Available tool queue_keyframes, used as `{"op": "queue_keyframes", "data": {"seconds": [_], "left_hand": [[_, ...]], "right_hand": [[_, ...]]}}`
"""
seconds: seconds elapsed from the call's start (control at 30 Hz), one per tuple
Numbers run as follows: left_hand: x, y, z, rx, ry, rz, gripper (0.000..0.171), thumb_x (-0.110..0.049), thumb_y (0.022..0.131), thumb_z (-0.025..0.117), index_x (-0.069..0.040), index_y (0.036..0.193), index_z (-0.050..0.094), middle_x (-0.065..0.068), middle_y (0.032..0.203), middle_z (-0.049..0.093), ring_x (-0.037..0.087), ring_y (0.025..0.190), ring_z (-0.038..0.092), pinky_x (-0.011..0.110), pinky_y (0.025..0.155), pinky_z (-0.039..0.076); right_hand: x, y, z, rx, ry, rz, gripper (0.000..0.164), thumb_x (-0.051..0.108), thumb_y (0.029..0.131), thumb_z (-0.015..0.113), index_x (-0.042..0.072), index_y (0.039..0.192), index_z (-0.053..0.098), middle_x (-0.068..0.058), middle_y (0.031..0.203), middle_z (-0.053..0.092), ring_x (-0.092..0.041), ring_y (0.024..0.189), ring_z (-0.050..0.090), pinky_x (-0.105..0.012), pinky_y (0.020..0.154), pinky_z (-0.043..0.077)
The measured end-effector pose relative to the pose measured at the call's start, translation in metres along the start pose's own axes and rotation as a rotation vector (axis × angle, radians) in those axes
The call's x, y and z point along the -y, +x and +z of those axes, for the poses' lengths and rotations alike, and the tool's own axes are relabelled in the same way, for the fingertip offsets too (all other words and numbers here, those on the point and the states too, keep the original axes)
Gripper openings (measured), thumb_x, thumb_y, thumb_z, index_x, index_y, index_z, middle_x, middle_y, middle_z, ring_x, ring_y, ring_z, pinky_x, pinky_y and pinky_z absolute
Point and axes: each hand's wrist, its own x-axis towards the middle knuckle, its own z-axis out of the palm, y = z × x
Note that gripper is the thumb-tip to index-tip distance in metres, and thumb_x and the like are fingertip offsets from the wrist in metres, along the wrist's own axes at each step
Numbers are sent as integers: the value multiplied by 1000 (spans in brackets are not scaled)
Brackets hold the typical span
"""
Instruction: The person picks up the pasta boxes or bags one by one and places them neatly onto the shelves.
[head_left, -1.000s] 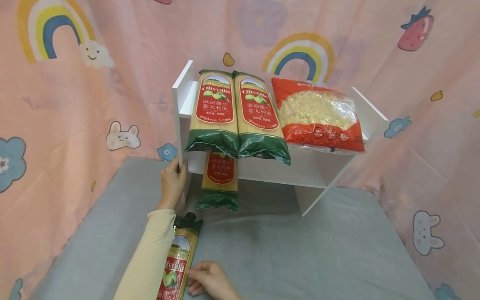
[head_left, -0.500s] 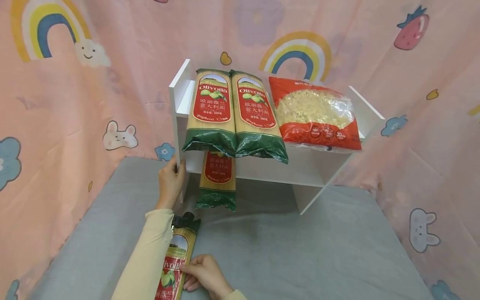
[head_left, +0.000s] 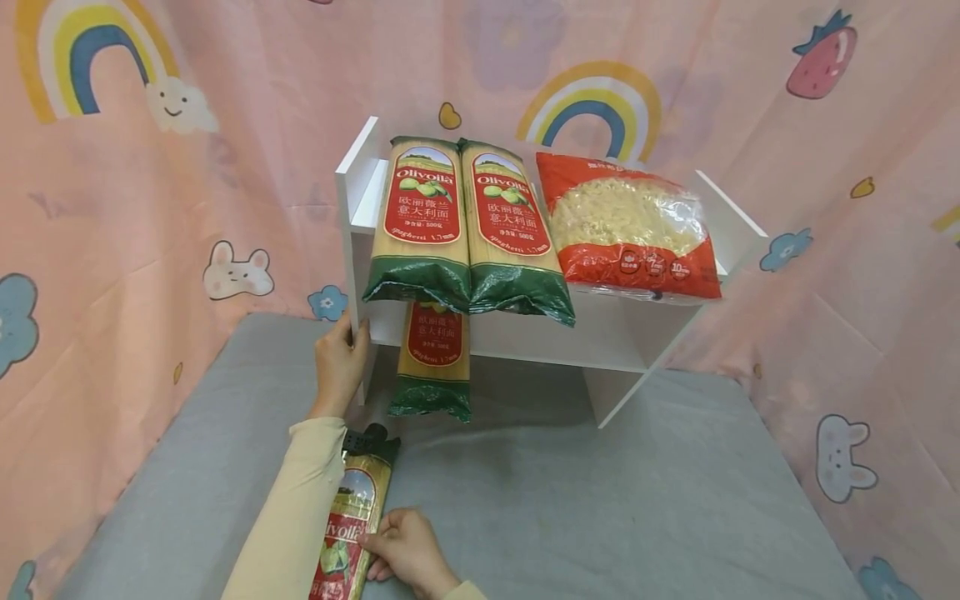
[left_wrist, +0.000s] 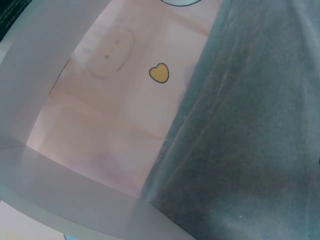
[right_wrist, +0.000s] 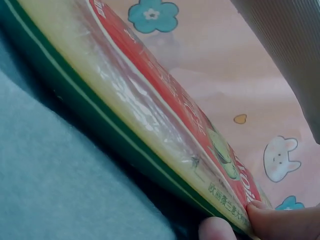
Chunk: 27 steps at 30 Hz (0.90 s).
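My left hand [head_left: 337,367] grips the left side panel of a white two-level shelf [head_left: 555,337], thumb in front of its edge; the left wrist view shows the shelf's white boards [left_wrist: 70,180] but not the hand. On the table below, a spaghetti pack [head_left: 351,533] lies partly hidden under my left forearm. My right hand [head_left: 411,550] pinches this pack's right edge, thumb on the printed top. In the right wrist view the pack [right_wrist: 150,115] shows side-on, with thumb and a finger at its edge.
Two more spaghetti packs [head_left: 422,200] lie side by side on the top shelf, their green ends overhanging. Right of them is a red bag of pale pasta [head_left: 637,221]. Another spaghetti pack [head_left: 433,375] juts from the lower level. A patterned pink curtain [head_left: 285,150] hangs behind the grey-covered table [head_left: 600,517].
My right hand has shifted slightly left onto the lying pack, its thumb now on the label. The left hand keeps its hold on the shelf panel. The head view has shifted slightly.
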Motion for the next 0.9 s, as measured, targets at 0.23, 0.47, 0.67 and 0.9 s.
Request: {"op": "queue_keyframes", "data": {"seconds": [0.23,0.47,0.67,0.9], "left_hand": [[-2,0,0,8,4,5,14,-2,92,55,8,99,62,25,78,66,27,54,50,37,49,38],[-2,0,0,14,-8,-13,17,-3,93,55,8,104,62,27,86,67,32,60,57,42,51,42],[-3,0,0,7,11,-1,16,-2,93,55,9,101,62,27,83,66,29,56,55,40,49,40],[-3,0,0,0,10,-3,16,-3,93,55,8,102,62,27,81,66,28,56,54,39,49,39]], "right_hand": [[-5,0,-2,15,14,-28,18,-2,84,64,3,71,53,-6,53,58,-6,39,50,-19,39,44],[-3,-3,-5,57,35,-29,18,-2,86,63,3,72,53,-13,58,62,-5,39,51,-18,40,43],[-3,-5,-7,62,59,-27,21,-3,87,62,4,70,53,-12,56,61,-6,39,50,-17,40,42],[-7,-3,-5,28,30,-25,24,0,85,65,6,67,52,-19,55,60,-5,38,50,-21,41,45]]}}
